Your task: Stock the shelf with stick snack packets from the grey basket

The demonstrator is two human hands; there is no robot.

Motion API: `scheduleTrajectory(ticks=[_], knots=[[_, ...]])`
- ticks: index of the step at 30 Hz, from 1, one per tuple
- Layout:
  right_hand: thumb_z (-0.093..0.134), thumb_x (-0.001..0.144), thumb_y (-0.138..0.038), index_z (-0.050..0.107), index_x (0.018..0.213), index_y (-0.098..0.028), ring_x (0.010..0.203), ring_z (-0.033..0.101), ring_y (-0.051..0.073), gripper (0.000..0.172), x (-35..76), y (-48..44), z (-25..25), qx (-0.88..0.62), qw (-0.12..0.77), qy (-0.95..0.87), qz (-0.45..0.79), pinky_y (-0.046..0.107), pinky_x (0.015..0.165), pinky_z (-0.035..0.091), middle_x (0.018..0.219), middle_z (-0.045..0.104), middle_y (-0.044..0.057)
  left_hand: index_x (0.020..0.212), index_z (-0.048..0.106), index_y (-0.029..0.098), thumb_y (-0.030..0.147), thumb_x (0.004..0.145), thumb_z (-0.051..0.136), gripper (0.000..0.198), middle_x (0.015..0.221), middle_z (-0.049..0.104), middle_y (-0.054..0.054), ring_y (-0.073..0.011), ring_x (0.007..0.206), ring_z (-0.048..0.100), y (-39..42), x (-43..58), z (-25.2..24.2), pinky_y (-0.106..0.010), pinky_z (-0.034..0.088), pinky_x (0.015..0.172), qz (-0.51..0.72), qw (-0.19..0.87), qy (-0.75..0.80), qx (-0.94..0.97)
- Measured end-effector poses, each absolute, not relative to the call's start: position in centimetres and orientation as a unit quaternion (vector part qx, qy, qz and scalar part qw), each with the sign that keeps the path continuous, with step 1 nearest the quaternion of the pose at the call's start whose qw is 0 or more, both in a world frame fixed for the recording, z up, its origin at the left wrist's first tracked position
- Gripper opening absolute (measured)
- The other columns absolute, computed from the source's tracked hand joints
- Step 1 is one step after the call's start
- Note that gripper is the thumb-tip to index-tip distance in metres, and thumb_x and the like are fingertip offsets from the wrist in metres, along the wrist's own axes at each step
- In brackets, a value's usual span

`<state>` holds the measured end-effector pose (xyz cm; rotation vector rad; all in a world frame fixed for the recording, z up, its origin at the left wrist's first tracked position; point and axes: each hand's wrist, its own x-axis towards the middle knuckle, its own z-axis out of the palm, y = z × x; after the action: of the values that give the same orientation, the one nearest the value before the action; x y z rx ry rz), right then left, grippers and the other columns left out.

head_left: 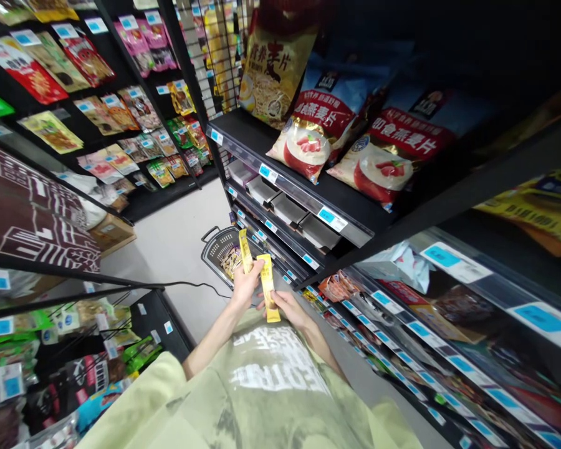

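Note:
Upright in my left hand [245,285] is a slim yellow stick packet [245,249], its fingers closed round the lower part. Another yellow stick packet [267,284] slants beside it, gripped near its lower end by my right hand [287,308]. My left thumb reaches across to the top of this second packet; whether it presses on it I cannot tell. Beyond my hands, a dark plastic basket [210,254] with a handle stands on the floor, holding several small yellowish packets [231,259]. My left hand partly covers the basket.
To the right stands a black shelf [243,128] with bags of oatmeal [315,118] and open cardboard trays [287,209] below. Snack racks [135,143] line the left. A black cable [187,284] crosses above the pale floor [168,237]. A cardboard box [115,234] sits at left.

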<state>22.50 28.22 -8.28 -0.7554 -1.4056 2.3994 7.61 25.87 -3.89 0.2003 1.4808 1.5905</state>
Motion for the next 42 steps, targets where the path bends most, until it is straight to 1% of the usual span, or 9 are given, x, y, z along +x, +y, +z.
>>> scheduleTrajectory(ticks=[6,10,17,20,23,25,33,38,42], knots=[[0.064,0.086,-0.066,0.074,0.102,-0.013,0.065,0.069,0.017,0.057,22.4,27.9,-8.2,-0.268,0.142,-0.47,0.829,0.028,0.065,0.051,0.084,0.075,0.009,0.062,0.057,0.014,0.062,0.068,0.082,0.054,0.04,0.034,0.008,-0.0031,0.039,0.025,25.3,7.6,-3.3,-0.019,0.021,0.04,0.643,0.496,0.573,0.113],[0.071,0.085,-0.058,0.07,0.112,-0.015,0.066,0.07,0.017,0.052,22.4,27.8,-8.4,-0.259,0.159,-0.465,0.832,0.027,0.063,0.05,0.085,0.075,0.008,0.07,0.066,0.012,0.064,0.076,0.075,0.053,0.038,0.032,0.008,-0.0055,0.038,0.027,25.1,7.7,-2.8,-0.021,0.028,0.04,0.627,0.548,0.538,0.132],[0.059,0.094,-0.057,0.07,0.114,-0.016,0.064,0.068,0.017,0.047,22.7,27.7,-8.9,-0.261,0.167,-0.441,0.842,0.029,0.065,0.049,0.088,0.075,0.008,0.07,0.062,0.014,0.052,0.07,0.084,0.044,0.04,0.036,0.009,-0.0034,0.037,0.027,24.8,7.8,-4.1,-0.018,0.023,0.038,0.637,0.522,0.558,0.1],[0.057,0.096,-0.056,0.07,0.116,-0.015,0.064,0.068,0.017,0.047,22.6,27.7,-9.1,-0.256,0.163,-0.437,0.847,0.029,0.065,0.049,0.087,0.075,0.008,0.087,0.068,0.012,0.044,0.064,0.09,0.046,0.045,0.039,0.01,-0.0019,0.039,0.027,24.8,7.6,-4.6,-0.017,0.02,0.039,0.651,0.494,0.571,0.073],[0.056,0.096,-0.056,0.07,0.117,-0.015,0.064,0.068,0.017,0.049,22.5,27.8,-9.0,-0.256,0.159,-0.437,0.848,0.029,0.065,0.048,0.089,0.075,0.009,0.107,0.069,0.011,0.04,0.062,0.091,0.058,0.051,0.043,0.01,-0.0008,0.041,0.027,24.9,7.3,-4.7,-0.016,0.022,0.04,0.664,0.476,0.573,0.06],[0.058,0.095,-0.057,0.071,0.116,-0.015,0.065,0.069,0.017,0.05,22.5,27.8,-8.9,-0.261,0.155,-0.438,0.846,0.029,0.065,0.048,0.091,0.076,0.01,0.112,0.068,0.012,0.04,0.063,0.091,0.061,0.054,0.045,0.01,-0.0005,0.041,0.028,24.9,7.1,-4.7,-0.015,0.023,0.04,0.672,0.468,0.572,0.055],[0.063,0.089,-0.062,0.072,0.112,-0.013,0.065,0.069,0.017,0.055,22.2,27.9,-8.3,-0.273,0.148,-0.442,0.841,0.029,0.067,0.05,0.089,0.076,0.009,0.088,0.06,0.016,0.034,0.057,0.094,0.05,0.059,0.048,0.01,0.0003,0.043,0.031,25.2,6.8,-5.4,-0.015,0.024,0.041,0.692,0.447,0.565,0.032],[0.062,0.089,-0.063,0.072,0.11,-0.013,0.062,0.068,0.017,0.054,22.2,28.1,-8.4,-0.269,0.148,-0.445,0.841,0.029,0.067,0.049,0.087,0.076,0.009,0.085,0.056,0.017,0.034,0.06,0.093,0.048,0.054,0.042,0.012,0.0001,0.041,0.027,25.4,7.1,-4.8,-0.015,0.021,0.04,0.698,0.458,0.549,0.034],[0.064,0.088,-0.063,0.071,0.109,-0.015,0.062,0.068,0.017,0.053,22.2,28.3,-8.4,-0.268,0.14,-0.442,0.844,0.03,0.068,0.049,0.087,0.075,0.009,0.088,0.058,0.017,0.036,0.065,0.09,0.043,0.05,0.037,0.013,-0.0007,0.041,0.024,25.4,7.3,-4.6,-0.015,0.02,0.041,0.702,0.474,0.53,0.044]])
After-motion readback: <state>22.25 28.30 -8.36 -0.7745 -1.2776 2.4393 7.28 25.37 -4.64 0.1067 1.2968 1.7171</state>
